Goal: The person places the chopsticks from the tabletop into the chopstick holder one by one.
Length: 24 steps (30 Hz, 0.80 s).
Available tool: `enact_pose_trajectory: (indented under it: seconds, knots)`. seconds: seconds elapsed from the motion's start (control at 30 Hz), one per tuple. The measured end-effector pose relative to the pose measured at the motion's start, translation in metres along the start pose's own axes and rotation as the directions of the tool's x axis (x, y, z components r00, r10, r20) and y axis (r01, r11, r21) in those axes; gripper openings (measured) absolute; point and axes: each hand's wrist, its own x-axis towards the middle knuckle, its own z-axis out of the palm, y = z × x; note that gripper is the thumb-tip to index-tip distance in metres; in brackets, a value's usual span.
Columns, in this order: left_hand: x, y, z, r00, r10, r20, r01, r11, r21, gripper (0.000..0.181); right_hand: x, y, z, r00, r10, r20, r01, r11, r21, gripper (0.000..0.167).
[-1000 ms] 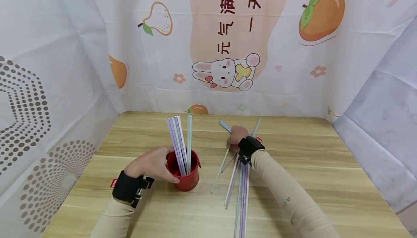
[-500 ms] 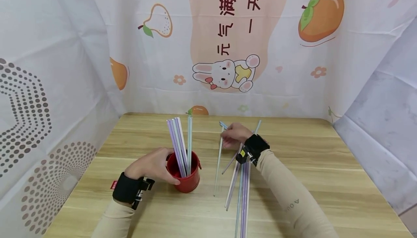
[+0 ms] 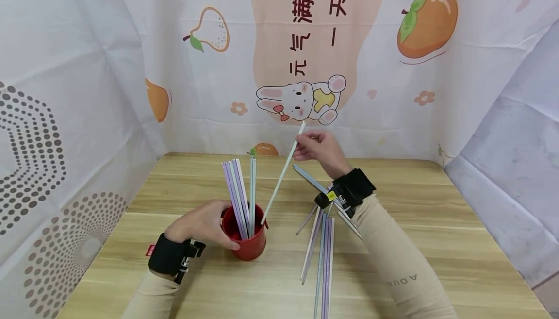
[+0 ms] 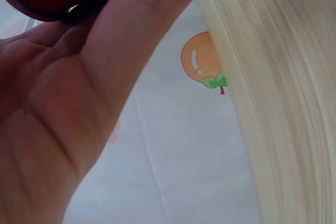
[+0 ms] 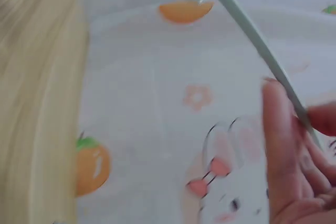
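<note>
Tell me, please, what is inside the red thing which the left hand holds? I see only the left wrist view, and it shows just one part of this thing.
Observer: Several thin sticks, purple, white and pale green, stand leaning in the red bucket.
Operator: Thank you. And what does the right hand do, please?
Observer: It pinches a pale green stick near its upper end, with the stick slanting down toward the bucket.
Operator: I understand. Do any more sticks lie on the table?
Observer: Yes, a group of loose sticks lies to the right of the bucket in the head view.
</note>
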Motion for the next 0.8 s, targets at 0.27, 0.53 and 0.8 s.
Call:
enact_pose_trajectory:
  seconds: [0.27, 0.53, 0.8]
  knots:
    - [0.000, 0.001, 0.000, 1.000, -0.001, -0.002, 0.001, 1.000, -0.009, 0.069, -0.011, -0.024, 0.026, 0.966, -0.248, -0.070, 0.247, 0.969, -0.015, 0.013]
    - [-0.001, 0.000, 0.001, 1.000, -0.018, -0.011, 0.018, 1.000, 0.002, 0.069, -0.016, -0.013, 0.053, 0.973, -0.227, 0.045, 0.231, 0.954, -0.193, 0.019]
    - [0.000, -0.002, 0.001, 1.000, -0.004, -0.010, 0.005, 1.000, 0.015, 0.068, -0.016, 0.000, 0.068, 0.983, -0.139, 0.120, 0.168, 0.943, -0.286, 0.016]
